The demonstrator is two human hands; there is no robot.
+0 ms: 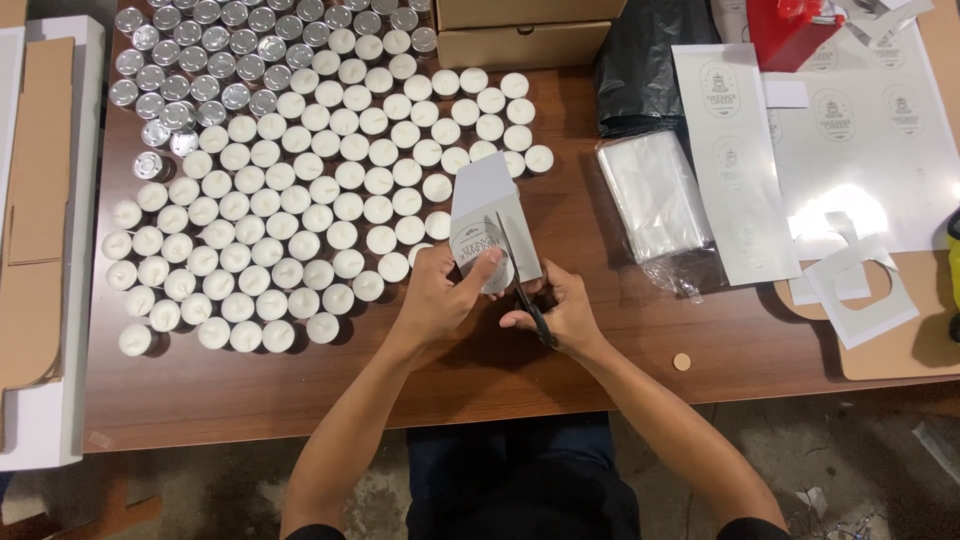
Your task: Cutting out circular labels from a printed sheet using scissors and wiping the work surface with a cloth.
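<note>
The left hand is closed on a white label sheet, with the thumb lying across the round printed label in its lower part, and it holds the sheet tilted above the brown desk. The right hand grips black scissors; the blades point up along the sheet, at the edge of the round label. Both hands are close together over the front middle of the desk. To the left of the hands, many white tealight candles stand in tight rows, and behind them, at the far left corner, there are empty metal cups. To the right lies a stack of clear plastic bags, then a long strip of labels and cut paper scraps. A small round cork piece lies near the desk's front edge.
</note>
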